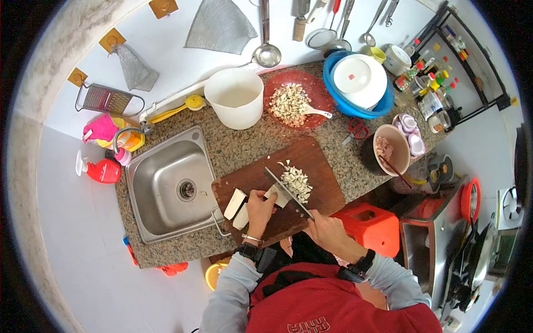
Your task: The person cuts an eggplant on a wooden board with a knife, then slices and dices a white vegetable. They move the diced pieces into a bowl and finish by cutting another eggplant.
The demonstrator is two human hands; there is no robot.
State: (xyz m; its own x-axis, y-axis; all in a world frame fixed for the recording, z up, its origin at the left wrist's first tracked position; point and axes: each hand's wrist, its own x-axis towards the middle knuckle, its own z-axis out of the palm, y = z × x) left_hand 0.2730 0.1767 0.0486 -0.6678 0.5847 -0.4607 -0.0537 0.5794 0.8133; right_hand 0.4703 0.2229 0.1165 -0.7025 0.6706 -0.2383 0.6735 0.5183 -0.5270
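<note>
A brown wooden cutting board lies on the granite counter. My left hand holds a white block of food down on it, fingers bent. The handle of a knife is in my right hand, its blade slanting across the board at the block's right end. Chopped white pieces lie beyond the blade. Two more white pieces, one of them a cut block, rest at the board's left, beside my left hand.
Left of the board is a steel sink. Behind stand a white bucket, a red bowl of chopped food with a spoon, and a blue basin. Scissors and a bowl of meat are on the right.
</note>
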